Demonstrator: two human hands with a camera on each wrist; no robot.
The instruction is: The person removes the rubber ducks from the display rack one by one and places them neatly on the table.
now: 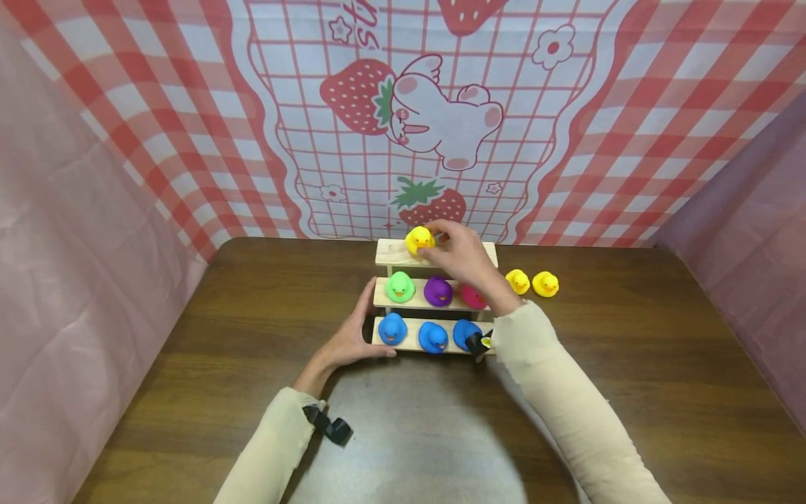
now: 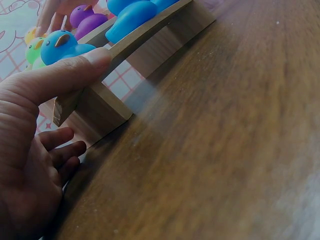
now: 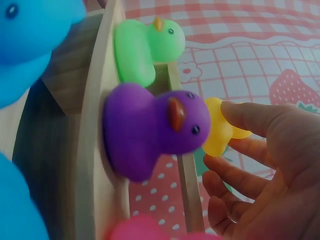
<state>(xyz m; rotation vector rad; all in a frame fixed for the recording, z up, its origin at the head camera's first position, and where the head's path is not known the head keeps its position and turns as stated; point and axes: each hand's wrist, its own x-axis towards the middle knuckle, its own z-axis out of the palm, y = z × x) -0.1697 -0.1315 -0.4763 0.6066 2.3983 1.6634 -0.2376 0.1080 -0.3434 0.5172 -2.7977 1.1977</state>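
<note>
A three-tier wooden stand (image 1: 441,304) holds small rubber ducks. My right hand (image 1: 462,255) pinches a yellow rubber duck (image 1: 418,240) between thumb and fingers, over the middle of the top tier. In the right wrist view that duck (image 3: 216,131) is partly hidden behind the purple duck (image 3: 150,127). My left hand (image 1: 354,339) holds the stand's left end, its thumb along the front edge of the bottom tier beside a blue duck (image 2: 62,47). The middle tier carries a green duck (image 1: 399,287), the purple one and a pink duck (image 1: 472,297), which my right wrist partly covers.
Two yellow ducks (image 1: 545,284) sit on the brown wooden table (image 1: 283,280), right of the stand. Three blue ducks (image 1: 433,337) line the bottom tier. Behind the stand hangs a red-and-white checked cloth (image 1: 541,140); pale curtains (image 1: 69,245) flank the table.
</note>
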